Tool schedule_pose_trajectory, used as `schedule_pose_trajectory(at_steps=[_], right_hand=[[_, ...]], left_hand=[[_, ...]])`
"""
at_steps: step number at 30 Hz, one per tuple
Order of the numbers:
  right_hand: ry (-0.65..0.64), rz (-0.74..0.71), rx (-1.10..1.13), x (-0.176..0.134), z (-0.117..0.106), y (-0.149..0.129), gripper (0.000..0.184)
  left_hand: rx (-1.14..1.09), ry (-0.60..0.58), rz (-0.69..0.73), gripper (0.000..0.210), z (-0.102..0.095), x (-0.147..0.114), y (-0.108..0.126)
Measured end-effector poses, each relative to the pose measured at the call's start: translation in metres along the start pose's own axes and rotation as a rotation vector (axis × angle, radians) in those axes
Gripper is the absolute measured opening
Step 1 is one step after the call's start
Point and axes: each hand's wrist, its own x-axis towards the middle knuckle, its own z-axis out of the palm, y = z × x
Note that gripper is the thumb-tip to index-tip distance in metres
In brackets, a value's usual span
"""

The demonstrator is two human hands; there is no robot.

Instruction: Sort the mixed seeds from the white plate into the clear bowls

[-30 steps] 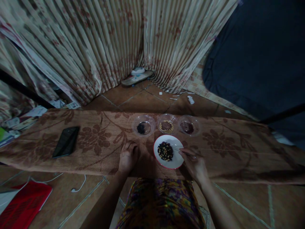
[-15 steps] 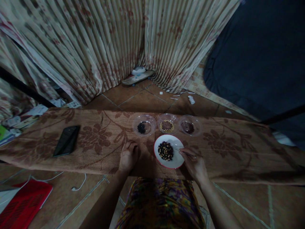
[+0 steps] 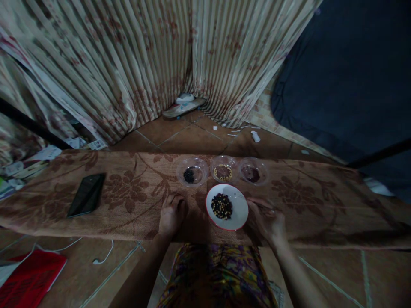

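Note:
A white plate [image 3: 239, 211] with a red rim lies in front of me, a pile of mixed dark and yellow beans [image 3: 221, 206] on its left half. My right hand [image 3: 268, 220] is just right of the plate, its fingers closed on thin tweezers [image 3: 261, 204]; their tips are hard to make out. Left of the plate, my left hand [image 3: 171, 212] rests loosely curled on the cloth, with nothing visible in it. Beyond the plate stand three clear bowls in a row: one with black beans [image 3: 189, 175], one with yellow beans [image 3: 222, 172], one with dark reddish beans [image 3: 251, 173].
A patterned brown cloth [image 3: 125, 192] covers the narrow table. A dark phone [image 3: 86, 194] lies on its left part. Striped curtains [image 3: 154, 64] hang behind, with a skateboard [image 3: 183, 108] on the tiled floor. A red bag [image 3: 32, 276] is at the lower left.
My right hand has drawn the tweezers back to the right, from over the plate to beside its rim. My left hand stays curled in place. The view has shifted slightly.

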Motion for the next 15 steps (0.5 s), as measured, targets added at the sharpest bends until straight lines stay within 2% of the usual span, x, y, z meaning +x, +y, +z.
schedule_pose_trajectory(at_steps=[4, 9, 12, 15], right_hand=[[0.177, -0.081, -0.043, 0.032, -0.018, 0.002, 0.023], [0.347, -0.067, 0.054, 0.066, -0.024, 0.022, 0.024], [0.411, -0.042, 0.097, 0.065, -0.02, 0.028, 0.024], [0.405, -0.012, 0.102, 0.049, -0.016, 0.025, 0.024]], left_hand=[[-0.011, 0.016, 0.027, 0.013, -0.001, 0.001, -0.001], [-0.008, 0.025, 0.044, 0.013, -0.003, 0.002, 0.0], [-0.011, 0.02, 0.044, 0.012, -0.003, 0.002, -0.001], [-0.01, 0.013, 0.03, 0.012, -0.002, 0.002, -0.001]])
